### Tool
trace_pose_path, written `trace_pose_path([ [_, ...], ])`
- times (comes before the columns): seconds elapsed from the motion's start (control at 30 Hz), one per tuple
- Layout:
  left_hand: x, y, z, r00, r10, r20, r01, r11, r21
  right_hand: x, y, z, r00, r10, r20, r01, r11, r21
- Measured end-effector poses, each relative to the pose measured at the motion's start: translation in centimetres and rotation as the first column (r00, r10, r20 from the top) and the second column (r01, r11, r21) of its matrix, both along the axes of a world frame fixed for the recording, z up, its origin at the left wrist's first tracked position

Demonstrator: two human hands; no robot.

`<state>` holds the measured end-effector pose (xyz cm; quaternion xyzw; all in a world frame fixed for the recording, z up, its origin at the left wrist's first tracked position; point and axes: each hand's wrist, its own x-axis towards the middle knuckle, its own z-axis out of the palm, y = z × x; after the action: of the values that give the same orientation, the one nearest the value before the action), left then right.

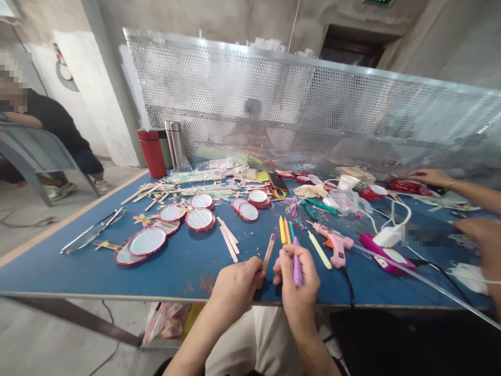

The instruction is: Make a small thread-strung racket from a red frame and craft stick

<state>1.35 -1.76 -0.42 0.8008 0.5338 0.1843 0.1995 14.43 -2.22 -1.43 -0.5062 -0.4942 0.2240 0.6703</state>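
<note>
My left hand (239,282) is closed on the lower end of a wooden craft stick (268,253), whose upper tip is coloured purple. Beside it, my right hand (299,277) grips a purple marker (297,266), held nearly upright. The marker and the stick are apart. Just beyond my right hand lie a yellow marker (282,230), an orange one (287,231) and a green one (291,231), partly hidden by the hand. A pale yellow marker (320,250) rests to the right. Left of the stick are loose plain craft sticks (229,240).
Round red-rimmed discs (147,242) and tweezers (93,231) lie on the left. A pink glue gun (332,243), cables and a magenta power strip (387,256) occupy the right. Flasks (152,154) stand at the back left before a perforated metal screen (235,94). Another person's arm (469,188) reaches in from the right.
</note>
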Motion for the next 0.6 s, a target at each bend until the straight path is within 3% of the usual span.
trace_pose_path([
  [0.6,-0.03,0.12,0.04,0.996,-0.025,0.082,0.025,1.000,-0.005,0.09,0.21,-0.45,0.999,0.025,0.027,-0.026,0.999,0.024],
])
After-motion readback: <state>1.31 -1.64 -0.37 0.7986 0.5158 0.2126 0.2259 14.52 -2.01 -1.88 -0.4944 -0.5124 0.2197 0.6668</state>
